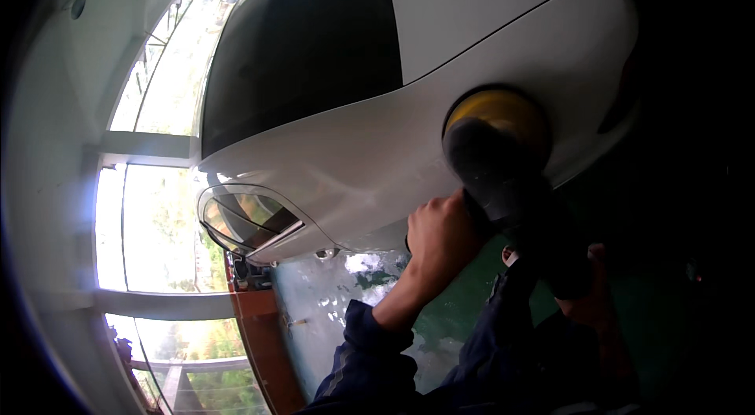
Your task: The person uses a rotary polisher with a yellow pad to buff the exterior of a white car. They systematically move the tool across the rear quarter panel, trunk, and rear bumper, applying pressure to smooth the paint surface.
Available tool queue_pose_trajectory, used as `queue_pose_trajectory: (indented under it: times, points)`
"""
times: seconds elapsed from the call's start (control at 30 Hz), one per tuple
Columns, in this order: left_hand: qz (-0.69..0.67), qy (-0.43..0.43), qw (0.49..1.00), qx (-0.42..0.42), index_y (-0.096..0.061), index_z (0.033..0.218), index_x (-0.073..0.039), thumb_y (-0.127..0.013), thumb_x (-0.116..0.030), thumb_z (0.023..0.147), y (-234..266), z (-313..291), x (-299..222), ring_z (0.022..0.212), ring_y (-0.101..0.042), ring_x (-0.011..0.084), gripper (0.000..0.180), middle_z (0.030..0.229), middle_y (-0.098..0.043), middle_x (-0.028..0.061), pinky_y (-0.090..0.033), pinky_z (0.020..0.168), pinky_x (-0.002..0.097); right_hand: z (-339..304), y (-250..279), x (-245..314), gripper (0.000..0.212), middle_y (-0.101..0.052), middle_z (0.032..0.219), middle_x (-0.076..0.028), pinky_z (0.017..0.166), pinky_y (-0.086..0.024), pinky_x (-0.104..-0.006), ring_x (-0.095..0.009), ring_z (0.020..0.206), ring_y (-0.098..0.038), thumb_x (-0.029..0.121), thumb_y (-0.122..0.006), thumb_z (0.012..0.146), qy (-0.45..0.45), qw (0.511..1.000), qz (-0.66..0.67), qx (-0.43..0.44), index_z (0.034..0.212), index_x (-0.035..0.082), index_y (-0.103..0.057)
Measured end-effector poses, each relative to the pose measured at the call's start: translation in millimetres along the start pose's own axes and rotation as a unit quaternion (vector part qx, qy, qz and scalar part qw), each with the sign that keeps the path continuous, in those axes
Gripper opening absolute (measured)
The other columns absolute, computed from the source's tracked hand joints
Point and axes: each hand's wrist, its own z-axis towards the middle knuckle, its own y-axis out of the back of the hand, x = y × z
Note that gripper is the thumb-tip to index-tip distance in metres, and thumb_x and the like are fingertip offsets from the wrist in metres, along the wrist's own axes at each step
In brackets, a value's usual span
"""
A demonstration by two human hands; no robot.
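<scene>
A dark polisher with a yellow pad rests against the body panel of a white car, behind the dark rear glass. The pad looks slightly blurred. My left hand is closed round the polisher near its head, thumb side up. In the deep shadow at the lower right, my right hand grips the rear part of the polisher; most of its fingers are hidden in the dark. Both forearms come up from the lower edge, the left one in a dark blue sleeve.
The car's dark rear window and side window lie to the left. Large bright windows line the left wall. Below, a shiny green floor reflects light, and a dark blue trouser leg stands between my arms.
</scene>
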Motion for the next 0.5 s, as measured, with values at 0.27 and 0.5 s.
queue_pose_trajectory:
  times: [0.27,0.5]
  points:
    - [-0.111,0.138,0.979,-0.097,-0.073,0.079,-0.001,-0.081,-0.024,0.071,-29.5,-83.1,149.8,0.082,-0.070,0.0428,0.026,0.077,-0.070,0.0232,-0.057,0.071,0.0450,38.4,-42.6,114.8,0.037,-0.073,0.097,-0.021,0.075,-0.057,-0.0484,-0.038,0.087,-0.072,0.023,-0.070,0.077,0.050,0.972,-0.194,0.122,0.106,0.001,-0.064]
    - [-0.205,0.169,0.948,-0.175,-0.073,0.091,0.002,-0.081,-0.014,0.074,-63.7,-141.8,264.6,0.088,-0.075,0.0247,0.025,0.089,-0.076,0.0186,-0.056,0.075,0.0399,82.2,-103.8,149.1,0.040,-0.073,0.091,-0.022,0.075,-0.058,-0.0476,-0.041,0.085,-0.072,0.019,-0.067,0.077,0.085,0.952,-0.208,0.209,0.110,-0.003,-0.058]
